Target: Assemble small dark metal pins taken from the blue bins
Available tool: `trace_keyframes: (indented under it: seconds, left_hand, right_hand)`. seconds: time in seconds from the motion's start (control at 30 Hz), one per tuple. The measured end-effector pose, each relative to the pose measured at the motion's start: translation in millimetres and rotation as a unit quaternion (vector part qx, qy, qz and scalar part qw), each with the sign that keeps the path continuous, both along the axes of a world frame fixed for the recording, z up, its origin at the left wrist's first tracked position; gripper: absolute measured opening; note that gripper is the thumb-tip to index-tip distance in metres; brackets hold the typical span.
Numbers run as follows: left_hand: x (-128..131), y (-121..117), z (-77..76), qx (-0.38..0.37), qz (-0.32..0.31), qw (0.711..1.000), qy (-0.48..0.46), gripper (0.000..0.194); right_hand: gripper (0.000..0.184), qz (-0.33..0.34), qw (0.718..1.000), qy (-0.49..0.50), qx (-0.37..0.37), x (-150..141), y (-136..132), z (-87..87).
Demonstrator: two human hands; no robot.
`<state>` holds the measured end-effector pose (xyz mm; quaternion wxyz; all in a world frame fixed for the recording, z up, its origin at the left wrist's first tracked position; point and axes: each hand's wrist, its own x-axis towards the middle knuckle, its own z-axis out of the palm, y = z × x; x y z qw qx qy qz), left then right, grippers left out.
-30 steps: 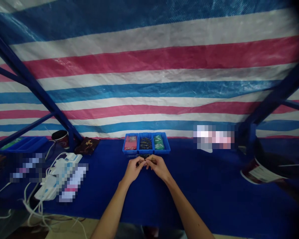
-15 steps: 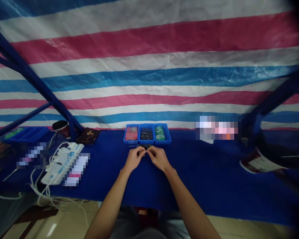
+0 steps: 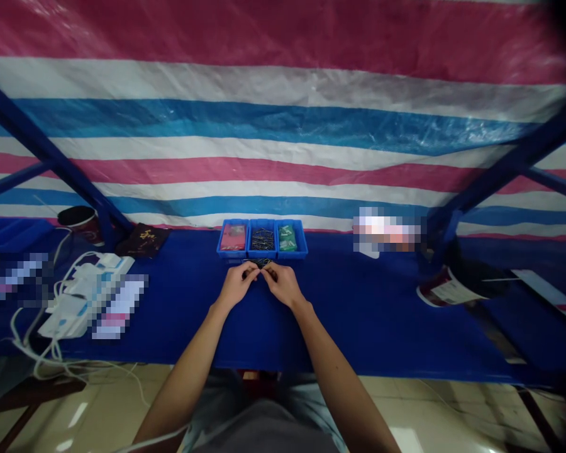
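Note:
My left hand (image 3: 238, 280) and my right hand (image 3: 282, 282) meet fingertip to fingertip over the blue tabletop, both closed in a pinch. What they hold between them is too small to make out. Just beyond the fingers lies a small heap of dark, thin pieces like screws (image 3: 258, 262). Behind it three blue bins stand side by side. In the left one is a pink packet (image 3: 233, 237), in the middle one many dark screw-like pieces (image 3: 263, 240), and in the right one green-and-white packets (image 3: 287, 238).
To the left lie a white power strip (image 3: 82, 299) with tangled cables, a dark packet (image 3: 144, 240) and a paper cup (image 3: 81, 224). At right another cup (image 3: 448, 289) lies tilted. Blue frame bars (image 3: 61, 157) slant up on both sides before a striped sheet (image 3: 283, 119).
The view has shifted right and down, so everything appears further left and higher. My hands stay pinched together in front of the bins. The other person's hand at the left edge has left view.

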<state>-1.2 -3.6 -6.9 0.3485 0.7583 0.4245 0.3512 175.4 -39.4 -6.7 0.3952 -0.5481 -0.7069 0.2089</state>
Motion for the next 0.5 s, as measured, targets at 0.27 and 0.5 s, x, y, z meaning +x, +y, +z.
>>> trace_keyframes:
  seconds: [0.27,0.5]
  left_hand:
    - [-0.9,-0.3,0.7,0.001,-0.006,1.000,-0.022,0.021]
    - [0.5,0.1,-0.1,-0.002,-0.017,1.000,-0.013,0.022]
  right_hand:
    - [0.021,0.000,0.999,0.029,0.037,0.0,0.1,-2.8]
    - [0.022,0.006,0.998,0.035,0.050,0.3,0.4,0.3]
